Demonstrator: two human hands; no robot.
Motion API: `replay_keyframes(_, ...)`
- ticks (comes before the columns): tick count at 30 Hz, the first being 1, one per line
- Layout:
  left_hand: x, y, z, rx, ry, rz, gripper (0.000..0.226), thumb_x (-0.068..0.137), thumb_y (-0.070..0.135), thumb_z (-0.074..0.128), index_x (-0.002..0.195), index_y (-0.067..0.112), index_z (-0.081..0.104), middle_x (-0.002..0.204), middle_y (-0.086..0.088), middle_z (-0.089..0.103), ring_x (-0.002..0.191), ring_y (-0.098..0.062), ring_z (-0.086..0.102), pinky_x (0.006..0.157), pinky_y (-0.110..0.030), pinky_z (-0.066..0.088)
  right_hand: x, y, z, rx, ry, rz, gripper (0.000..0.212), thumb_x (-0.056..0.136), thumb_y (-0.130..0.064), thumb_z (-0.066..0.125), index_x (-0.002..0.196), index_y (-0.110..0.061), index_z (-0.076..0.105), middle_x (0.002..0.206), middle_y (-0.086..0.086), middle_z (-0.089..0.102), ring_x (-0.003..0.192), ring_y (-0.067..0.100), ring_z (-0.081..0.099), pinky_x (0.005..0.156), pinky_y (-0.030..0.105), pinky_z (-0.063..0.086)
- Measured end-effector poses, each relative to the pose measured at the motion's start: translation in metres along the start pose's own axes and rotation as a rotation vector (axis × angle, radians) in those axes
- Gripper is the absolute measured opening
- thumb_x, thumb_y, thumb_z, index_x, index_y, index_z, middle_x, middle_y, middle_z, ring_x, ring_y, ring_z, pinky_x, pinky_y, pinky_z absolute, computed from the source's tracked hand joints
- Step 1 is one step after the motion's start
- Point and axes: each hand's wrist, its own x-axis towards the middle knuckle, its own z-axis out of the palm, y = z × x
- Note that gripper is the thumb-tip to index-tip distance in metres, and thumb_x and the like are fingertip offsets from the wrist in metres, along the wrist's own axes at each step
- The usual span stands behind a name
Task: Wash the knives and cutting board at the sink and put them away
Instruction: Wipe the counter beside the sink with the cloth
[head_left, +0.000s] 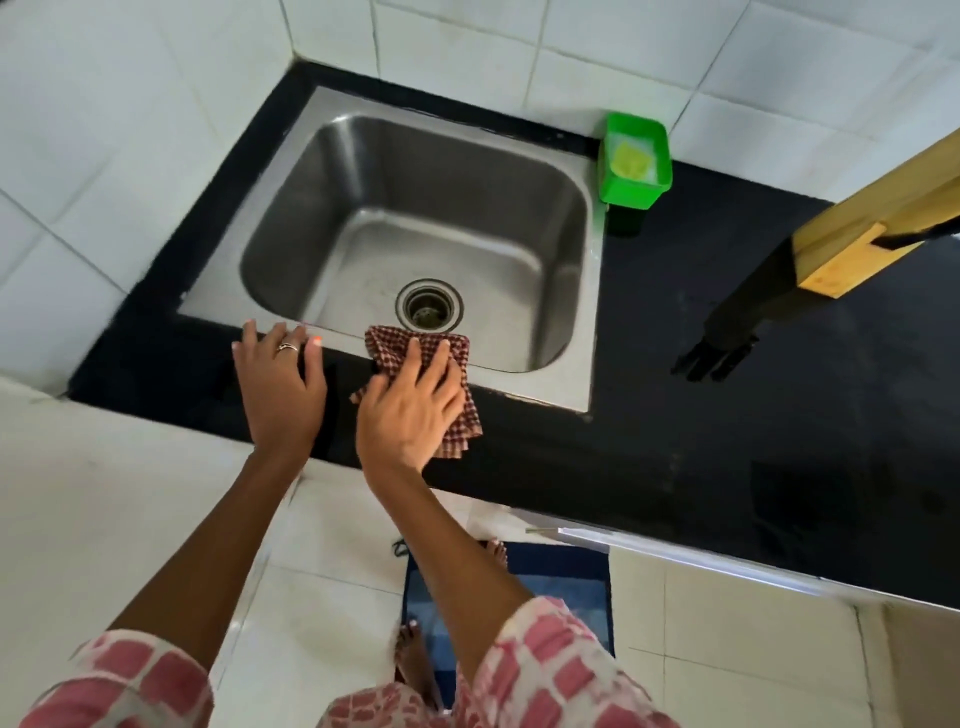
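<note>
Both hands sit at the frame's centre: the left hand (280, 387) lies flat, fingers spread, on the sink (332, 130) rim, and the right hand (410, 410) presses a checked cloth (387, 345) there with straight fingers. At right, knives (722, 348) stand in a wooden block (852, 249) on the counter (675, 441).

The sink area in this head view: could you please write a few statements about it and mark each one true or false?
1. The right hand presses a checked cloth on the sink's front rim. True.
2. The left hand holds a knife. False: it rests flat on the counter edge, holding nothing.
3. The sink basin holds a cutting board. False: only the drain shows.
4. A green tub stands on the black counter beside the sink. True.
</note>
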Motion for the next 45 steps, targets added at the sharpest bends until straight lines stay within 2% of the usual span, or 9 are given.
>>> replay_keyframes(5, 0.020, -0.045, -0.017, 0.051, 0.024, -0.082, 0.037, 0.098, 0.019, 0.038, 0.121, -0.004, 0.057, 0.128, -0.022, 0.054, 0.136, -0.040, 0.029, 0.113, -0.051, 0.018, 0.024, -0.057, 0.033, 0.028, -0.028, -0.105, 0.051, 0.094, -0.033, 0.036, 0.141, -0.014, 0.033, 0.152, 0.013, 0.028, 0.138, 0.032, 0.023, 0.114, 0.045, 0.014)
replay_keyframes(10, 0.029, -0.059, -0.019, -0.135, 0.106, -0.157, 0.037, 0.100, 0.013, 0.034, 0.124, -0.007, 0.053, 0.131, -0.024, 0.051, 0.135, -0.038, 0.031, 0.115, -0.044, 0.021, 0.049, -0.075, 0.024, 0.223, 0.001, -0.261, 0.040, 0.094, -0.024, 0.040, 0.131, -0.010, 0.050, 0.121, 0.013, 0.061, 0.115, 0.032, 0.044, 0.101, 0.042, 0.031)
replay_keyframes(12, 0.030, -0.060, -0.021, -0.231, 0.187, -0.232, 0.036, 0.099, 0.010, 0.034, 0.123, -0.008, 0.053, 0.131, -0.025, 0.052, 0.134, -0.037, 0.034, 0.114, -0.038, 0.023, 0.032, -0.068, 0.023, 0.229, -0.039, -0.435, 0.042, 0.092, -0.024, 0.043, 0.132, -0.012, 0.049, 0.122, 0.012, 0.059, 0.112, 0.030, 0.044, 0.100, 0.043, 0.034)
replay_keyframes(16, 0.031, -0.056, -0.025, -0.390, 0.299, -0.381, 0.036, 0.098, 0.006, 0.033, 0.124, -0.010, 0.053, 0.132, -0.026, 0.051, 0.133, -0.035, 0.038, 0.110, -0.026, 0.022, 0.002, -0.051, 0.040, -0.205, -0.100, -0.763, 0.050, 0.089, -0.042, 0.031, 0.134, -0.028, 0.045, 0.136, 0.006, 0.049, 0.125, 0.031, 0.040, 0.102, 0.050, 0.033)
replay_keyframes(24, 0.052, -0.058, -0.035, -0.466, 0.295, -0.442, 0.035, 0.099, 0.007, 0.033, 0.124, -0.004, 0.054, 0.136, -0.019, 0.049, 0.134, -0.027, 0.039, 0.109, -0.024, 0.024, 0.043, -0.116, 0.070, -0.299, -0.274, -0.877, 0.050, 0.093, -0.046, 0.043, 0.141, -0.033, 0.035, 0.151, 0.012, 0.028, 0.139, 0.040, 0.017, 0.112, 0.053, 0.018)
replay_keyframes(29, 0.106, -0.080, -0.038, -0.331, 0.179, -0.225, 0.040, 0.095, 0.014, 0.035, 0.125, -0.005, 0.054, 0.129, -0.020, 0.056, 0.124, -0.031, 0.049, 0.109, -0.039, 0.035, 0.084, -0.172, 0.102, -0.325, -0.250, -0.885, 0.046, 0.097, -0.035, 0.037, 0.141, -0.023, 0.036, 0.151, 0.009, 0.029, 0.139, 0.036, 0.022, 0.113, 0.046, 0.020)
replay_keyframes(33, 0.126, -0.084, -0.027, -0.297, 0.117, -0.103, 0.046, 0.095, 0.021, 0.031, 0.127, -0.005, 0.052, 0.132, -0.018, 0.054, 0.127, -0.028, 0.047, 0.111, -0.025, 0.027, 0.107, -0.182, 0.113, -0.183, -0.102, -0.741, 0.037, 0.089, -0.029, 0.043, 0.121, -0.020, 0.059, 0.130, 0.006, 0.055, 0.124, 0.032, 0.048, 0.101, 0.043, 0.041)
replay_keyframes(36, 0.147, -0.083, -0.015, -0.278, 0.093, -0.026, 0.047, 0.094, 0.022, 0.032, 0.126, -0.006, 0.052, 0.132, -0.019, 0.053, 0.127, -0.028, 0.045, 0.111, -0.013, 0.020, 0.142, -0.197, 0.114, -0.059, -0.108, -0.644, 0.036, 0.091, -0.026, 0.047, 0.125, -0.018, 0.057, 0.137, 0.011, 0.048, 0.131, 0.036, 0.037, 0.107, 0.049, 0.031)
replay_keyframes(45, 0.262, -0.047, 0.045, -0.180, -0.054, 0.074, 0.050, 0.095, 0.021, 0.029, 0.126, -0.011, 0.050, 0.129, -0.026, 0.053, 0.123, -0.035, 0.051, 0.109, -0.027, 0.027, 0.294, -0.239, 0.099, -0.097, -0.054, -0.505, 0.041, 0.096, -0.026, 0.039, 0.136, -0.019, 0.045, 0.149, 0.008, 0.031, 0.139, 0.032, 0.019, 0.115, 0.044, 0.012)
